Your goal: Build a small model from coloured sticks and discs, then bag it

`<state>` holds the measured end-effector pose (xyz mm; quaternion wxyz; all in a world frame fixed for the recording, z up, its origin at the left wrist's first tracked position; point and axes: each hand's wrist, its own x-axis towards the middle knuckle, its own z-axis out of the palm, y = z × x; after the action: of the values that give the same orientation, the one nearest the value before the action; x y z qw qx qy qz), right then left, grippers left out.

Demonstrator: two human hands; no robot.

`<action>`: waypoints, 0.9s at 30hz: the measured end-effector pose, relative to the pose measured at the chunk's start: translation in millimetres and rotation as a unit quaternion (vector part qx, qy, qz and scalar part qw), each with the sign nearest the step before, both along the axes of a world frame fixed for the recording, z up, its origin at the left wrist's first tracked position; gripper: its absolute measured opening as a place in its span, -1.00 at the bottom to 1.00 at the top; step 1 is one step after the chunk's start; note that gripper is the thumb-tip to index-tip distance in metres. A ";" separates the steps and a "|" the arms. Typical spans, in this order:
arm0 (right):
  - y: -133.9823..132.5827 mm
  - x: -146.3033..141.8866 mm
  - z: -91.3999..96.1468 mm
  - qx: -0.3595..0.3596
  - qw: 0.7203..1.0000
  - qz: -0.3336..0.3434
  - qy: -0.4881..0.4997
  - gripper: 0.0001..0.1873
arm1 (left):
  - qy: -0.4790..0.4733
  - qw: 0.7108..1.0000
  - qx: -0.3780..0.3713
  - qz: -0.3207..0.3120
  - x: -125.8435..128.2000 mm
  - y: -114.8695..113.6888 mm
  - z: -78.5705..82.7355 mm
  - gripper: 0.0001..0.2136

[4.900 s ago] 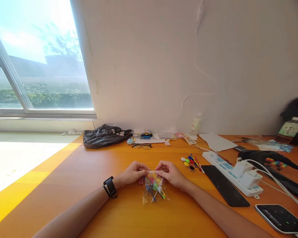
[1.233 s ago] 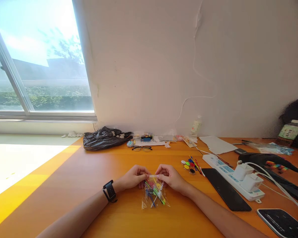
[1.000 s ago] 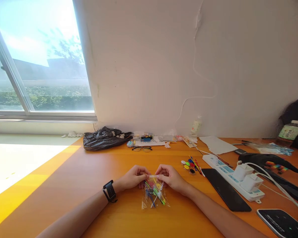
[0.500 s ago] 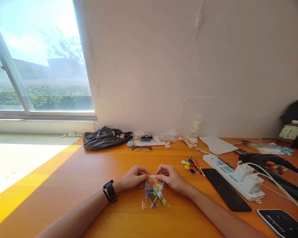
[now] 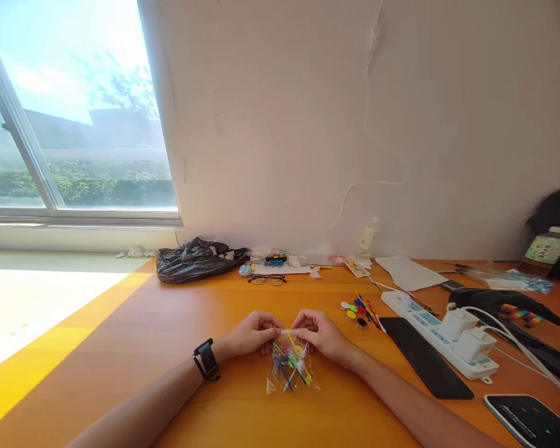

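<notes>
A small clear plastic bag (image 5: 289, 367) hangs by its top edge between my two hands, low in the middle of the view. Inside it are several coloured sticks and small round pieces in yellow, green, blue, red and white. My left hand (image 5: 260, 333), with a black watch (image 5: 206, 359) on the wrist, pinches the left corner of the bag's top. The right corner is pinched by my right hand (image 5: 318, 336). Curled fingers partly hide the bag's upper edge. To the right on the table lie several loose coloured discs (image 5: 351, 315) and thin sticks (image 5: 368, 311).
On the right are a black phone-like slab (image 5: 424, 356), a white power strip (image 5: 436, 336) with plugs and cables, and a black device (image 5: 532, 420). Along the wall lie a black plastic bag (image 5: 196, 261), glasses (image 5: 267, 280), papers (image 5: 408, 272) and a bottle (image 5: 368, 239).
</notes>
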<state>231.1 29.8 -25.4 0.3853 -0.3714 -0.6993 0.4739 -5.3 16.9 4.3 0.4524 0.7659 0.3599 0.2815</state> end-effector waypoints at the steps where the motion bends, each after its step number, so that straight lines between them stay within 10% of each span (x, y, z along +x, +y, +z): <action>1: -0.1 0.0 0.1 0.000 1.000 0.000 0.000 -0.84 | 0.000 1.000 0.001 0.000 -0.1 0.2 0.0 -0.64; 27: 0.7 -0.8 0.5 -0.006 1.000 0.000 0.003 -0.79 | -0.020 1.000 -0.015 -0.004 0.5 -2.5 2.6 -0.52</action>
<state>230.3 30.5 -24.9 0.3853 -0.3719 -0.6955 0.4791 -4.9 14.4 7.0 0.4715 0.7549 0.3522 0.2893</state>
